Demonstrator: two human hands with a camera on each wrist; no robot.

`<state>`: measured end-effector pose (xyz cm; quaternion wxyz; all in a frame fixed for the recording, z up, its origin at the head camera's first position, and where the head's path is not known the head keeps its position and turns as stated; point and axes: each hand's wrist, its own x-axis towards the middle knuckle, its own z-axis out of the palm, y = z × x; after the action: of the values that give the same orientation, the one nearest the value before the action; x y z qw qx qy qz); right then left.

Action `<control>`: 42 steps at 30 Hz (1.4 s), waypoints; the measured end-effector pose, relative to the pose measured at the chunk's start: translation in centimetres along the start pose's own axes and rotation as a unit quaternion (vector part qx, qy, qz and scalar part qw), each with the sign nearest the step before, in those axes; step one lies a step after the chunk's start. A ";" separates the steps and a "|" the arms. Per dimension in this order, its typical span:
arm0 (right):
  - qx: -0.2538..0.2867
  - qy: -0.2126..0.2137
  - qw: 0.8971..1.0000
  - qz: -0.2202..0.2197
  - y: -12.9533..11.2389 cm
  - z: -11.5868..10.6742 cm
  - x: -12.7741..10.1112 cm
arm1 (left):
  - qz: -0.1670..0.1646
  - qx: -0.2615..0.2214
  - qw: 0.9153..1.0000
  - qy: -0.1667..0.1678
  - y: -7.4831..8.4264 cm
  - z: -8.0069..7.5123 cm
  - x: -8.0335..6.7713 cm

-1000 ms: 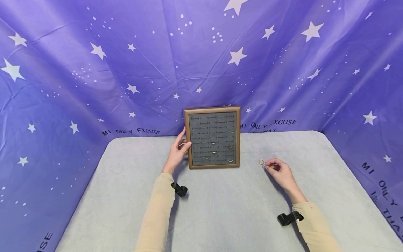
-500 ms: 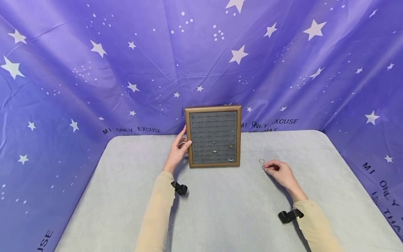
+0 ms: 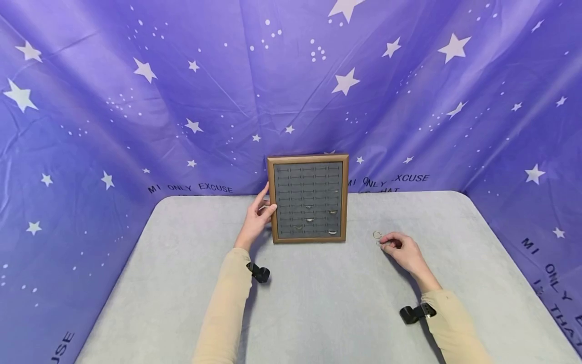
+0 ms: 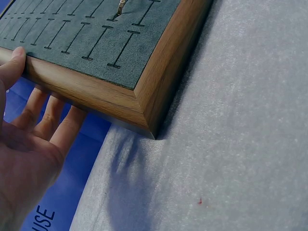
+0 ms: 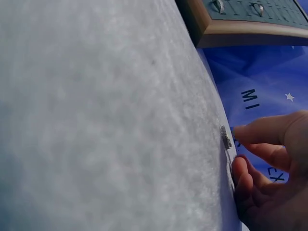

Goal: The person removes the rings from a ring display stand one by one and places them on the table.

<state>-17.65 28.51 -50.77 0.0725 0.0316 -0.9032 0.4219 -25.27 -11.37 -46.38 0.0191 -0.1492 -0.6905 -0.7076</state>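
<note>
A wooden-framed ring display (image 3: 347,202) with a grey slotted pad stands upright at the back of the table. Several rings sit in its slots, among them a silver ring (image 3: 332,232) low on the right. My left hand (image 3: 255,222) grips the frame's left side; in the left wrist view the thumb lies on the front and the fingers are behind. My right hand (image 3: 404,253) pinches a small silver ring (image 3: 378,243) low over the table; the fingertips partly hide it. A gold-coloured ring (image 3: 377,234) is just beyond those fingertips.
The table (image 3: 309,303) has a pale grey cover. A purple star-printed cloth (image 3: 218,101) hangs behind it and along both sides, close to the display's back. Black wrist cameras, one on the left wrist (image 3: 259,272) and one on the right (image 3: 411,314), stick out inward.
My right hand has shifted slightly left and toward me, and the silver ring at its fingertips now shows apart from the gold-coloured one. My left hand and the display have stayed in place.
</note>
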 end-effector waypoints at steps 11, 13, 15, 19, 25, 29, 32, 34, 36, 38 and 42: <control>0.057 0.023 0.998 0.022 -1.5 0.3 -0.4 | -0.003 -0.001 1.000 -0.005 -0.2 0.0 0.0; 0.088 0.016 0.996 0.021 -1.9 0.7 -0.3 | -0.001 -0.001 1.000 -0.001 -0.2 0.0 0.0; 0.109 0.012 0.994 0.023 -2.4 0.9 -0.3 | 0.000 0.001 1.000 -0.001 -0.1 -0.1 0.0; 0.142 0.003 0.989 0.029 -4.0 1.2 -0.7 | -0.001 0.001 1.000 -0.005 -0.2 -0.1 0.0; 0.162 -0.007 0.986 0.025 -5.2 2.2 -0.4 | 0.013 0.001 1.000 0.002 -0.3 0.0 -0.1; 0.171 -0.004 0.985 0.007 -5.6 3.4 0.0 | 0.027 0.011 1.000 0.002 -0.4 0.0 -0.4; 0.185 0.004 0.983 -0.015 -7.5 3.9 -0.1 | 0.028 0.015 0.999 0.001 -0.5 0.0 -0.7; 0.200 0.009 0.979 -0.026 -9.0 4.1 -0.1 | 0.030 0.015 0.999 0.001 -0.6 0.1 -0.9; 0.210 0.009 0.977 -0.034 -10.4 4.2 -0.1 | 0.032 0.015 0.999 0.002 -0.5 0.2 -0.9; 0.211 0.010 0.977 -0.041 -11.5 4.3 0.0 | 0.037 0.014 0.999 0.004 -0.4 0.2 -0.9; 0.207 0.013 0.976 -0.072 -13.2 4.6 0.5 | 0.044 0.019 0.999 0.005 -0.3 0.3 -0.6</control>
<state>-17.05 16.49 -43.65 0.1062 0.1051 -0.7904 0.5941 -24.74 -11.15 -46.77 0.0561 -0.1758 -0.6962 -0.6938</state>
